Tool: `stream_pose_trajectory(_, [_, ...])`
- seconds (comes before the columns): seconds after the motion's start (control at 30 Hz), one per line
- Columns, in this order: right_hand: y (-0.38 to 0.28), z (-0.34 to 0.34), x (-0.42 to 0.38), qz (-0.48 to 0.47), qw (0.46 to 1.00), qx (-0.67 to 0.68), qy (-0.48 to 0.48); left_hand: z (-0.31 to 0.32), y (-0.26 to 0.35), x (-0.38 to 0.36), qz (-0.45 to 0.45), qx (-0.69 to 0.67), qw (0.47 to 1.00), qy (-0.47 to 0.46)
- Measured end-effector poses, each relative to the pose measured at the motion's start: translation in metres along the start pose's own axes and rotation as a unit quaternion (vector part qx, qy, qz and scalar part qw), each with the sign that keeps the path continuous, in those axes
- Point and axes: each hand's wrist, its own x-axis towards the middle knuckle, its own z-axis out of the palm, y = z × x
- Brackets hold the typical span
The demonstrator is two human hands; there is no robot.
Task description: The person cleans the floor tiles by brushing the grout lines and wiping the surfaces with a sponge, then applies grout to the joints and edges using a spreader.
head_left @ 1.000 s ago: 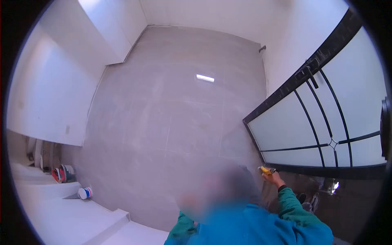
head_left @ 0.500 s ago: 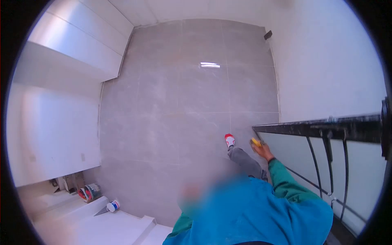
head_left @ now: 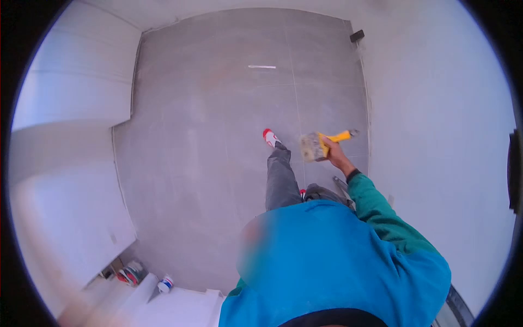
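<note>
My right hand (head_left: 336,152) is closed around the yellow handle of a wide paint brush (head_left: 312,147). The brush is held above the floor, its pale, stained bristles pointing left and the handle end sticking out to the right. My left hand (head_left: 254,233) seems to lie within a blurred patch at the left of my blue top. Its fingers cannot be made out, nor whether they hold anything.
Grey tiles cover the floor (head_left: 207,131), with white walls on both sides. A dark block (head_left: 357,36) sits at the far right corner. A white tub (head_left: 165,283) and a stained bucket (head_left: 131,272) stand at lower left. Dark metal (head_left: 460,308) shows at lower right.
My right hand has risen and moved forward with the brush, which now shows fully. One foot has stepped forward and left. The black metal frame at the right has mostly left the view.
</note>
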Motion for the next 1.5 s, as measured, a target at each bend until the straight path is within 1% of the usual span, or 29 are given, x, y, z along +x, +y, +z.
stream_pose_trajectory(0.03, [-0.015, -0.010, 0.009, 0.024, 0.992, 0.123, -0.009, -0.001, 0.018, 0.031, 0.003, -0.027, 1.000, 0.003])
stream_pose_trajectory(0.1, [-0.017, -0.026, 0.023, -0.026, 0.978, 0.204, 0.044, -0.032, 0.040, 0.100, 0.053, 0.071, 0.995, 0.043])
stream_pose_trajectory(0.13, [-0.026, -0.037, 0.036, -0.010, 0.976, 0.211, 0.060, -0.051, 0.098, 0.112, 0.102, 0.130, 0.985, 0.039])
stream_pose_trajectory(0.2, [-0.045, -0.057, 0.058, -0.080, 0.981, 0.131, 0.120, -0.079, 0.188, 0.140, 0.128, 0.078, 0.987, 0.064])
stream_pose_trajectory(0.3, [-0.066, -0.078, 0.100, -0.030, 0.972, 0.088, 0.216, -0.097, 0.331, 0.146, 0.167, -0.024, 0.985, 0.026])
stream_pose_trajectory(0.33, [-0.007, -0.086, 0.021, -0.032, 0.960, 0.087, 0.265, -0.104, 0.285, 0.095, 0.187, -0.072, 0.980, -0.005])
stream_pose_trajectory(0.43, [0.028, -0.148, 0.041, 0.010, 0.950, 0.067, 0.303, -0.050, 0.325, 0.074, 0.191, -0.078, 0.977, -0.059])
stream_pose_trajectory(0.57, [0.139, -0.243, 0.126, 0.052, 0.952, -0.039, 0.298, 0.064, 0.336, 0.125, 0.171, -0.032, 0.980, -0.096])
stream_pose_trajectory(0.63, [0.198, -0.284, 0.156, 0.111, 0.938, -0.109, 0.309, 0.088, 0.352, 0.183, 0.143, -0.016, 0.981, -0.126])
stream_pose_trajectory(0.7, [0.253, -0.317, 0.155, 0.124, 0.919, -0.060, 0.370, 0.108, 0.361, 0.231, 0.165, 0.031, 0.970, -0.174])
stream_pose_trajectory(0.77, [0.314, -0.349, 0.134, 0.105, 0.828, -0.075, 0.546, 0.136, 0.349, 0.256, 0.216, 0.079, 0.953, -0.197])
stream_pose_trajectory(0.8, [0.311, -0.348, 0.154, 0.119, 0.819, -0.088, 0.554, 0.140, 0.377, 0.281, 0.214, 0.101, 0.951, -0.198])
stream_pose_trajectory(0.87, [0.366, -0.355, 0.179, 0.117, 0.654, -0.202, 0.719, 0.159, 0.373, 0.291, 0.274, 0.192, 0.919, -0.210])
stream_pose_trajectory(0.9, [0.359, -0.334, 0.230, 0.202, 0.604, -0.211, 0.741, 0.168, 0.379, 0.303, 0.334, 0.244, 0.884, -0.218])
stream_pose_trajectory(0.93, [0.341, -0.295, 0.279, 0.282, 0.613, -0.186, 0.714, 0.177, 0.388, 0.311, 0.307, 0.227, 0.900, -0.209])
stream_pose_trajectory(0.97, [0.362, -0.254, 0.316, 0.085, 0.713, -0.313, 0.622, 0.183, 0.400, 0.321, 0.329, 0.256, 0.883, -0.215])
stream_pose_trajectory(1.0, [0.385, -0.214, 0.352, -0.123, 0.794, -0.377, 0.460, 0.189, 0.408, 0.332, 0.367, 0.305, 0.858, -0.190])
stream_pose_trajectory(1.03, [0.353, -0.153, 0.407, -0.025, 0.814, -0.336, 0.474, 0.197, 0.412, 0.344, 0.406, 0.350, 0.828, -0.163])
stream_pose_trajectory(1.07, [0.326, -0.109, 0.431, -0.211, 0.776, -0.393, 0.445, 0.210, 0.418, 0.350, 0.443, 0.373, 0.799, -0.162])
stream_pose_trajectory(1.1, [0.285, -0.094, 0.452, -0.306, 0.875, -0.235, 0.292, 0.222, 0.424, 0.354, 0.481, 0.395, 0.766, -0.160])
stream_pose_trajectory(1.17, [0.205, -0.091, 0.458, -0.128, 0.976, -0.165, 0.067, 0.243, 0.430, 0.361, 0.517, 0.368, 0.756, -0.158])
stream_pose_trajectory(1.2, [0.194, -0.102, 0.463, -0.152, 0.972, -0.164, 0.065, 0.247, 0.437, 0.362, 0.532, 0.374, 0.738, -0.180])
stream_pose_trajectory(1.27, [0.177, -0.151, 0.456, -0.464, 0.851, -0.205, 0.135, 0.252, 0.450, 0.361, 0.560, 0.387, 0.702, -0.208])
stream_pose_trajectory(1.3, [0.170, -0.183, 0.449, -0.483, 0.766, -0.324, 0.274, 0.254, 0.453, 0.359, 0.553, 0.382, 0.709, -0.214])
stream_pose_trajectory(1.33, [0.172, -0.237, 0.435, -0.485, 0.744, -0.331, 0.320, 0.254, 0.457, 0.356, 0.556, 0.389, 0.700, -0.220])
stream_pose_trajectory(1.37, [0.139, -0.270, 0.402, -0.386, 0.766, -0.318, 0.404, 0.252, 0.460, 0.355, 0.557, 0.394, 0.695, -0.226])
stream_pose_trajectory(1.4, [0.134, -0.322, 0.377, -0.339, 0.722, -0.382, 0.467, 0.246, 0.462, 0.356, 0.560, 0.391, 0.697, -0.219])
stream_pose_trajectory(1.43, [0.149, -0.390, 0.361, -0.269, 0.615, -0.501, 0.546, 0.240, 0.465, 0.359, 0.549, 0.389, 0.703, -0.233])
stream_pose_trajectory(1.5, [0.175, -0.479, 0.330, -0.256, 0.548, -0.478, 0.637, 0.235, 0.454, 0.359, 0.540, 0.385, 0.709, -0.238])
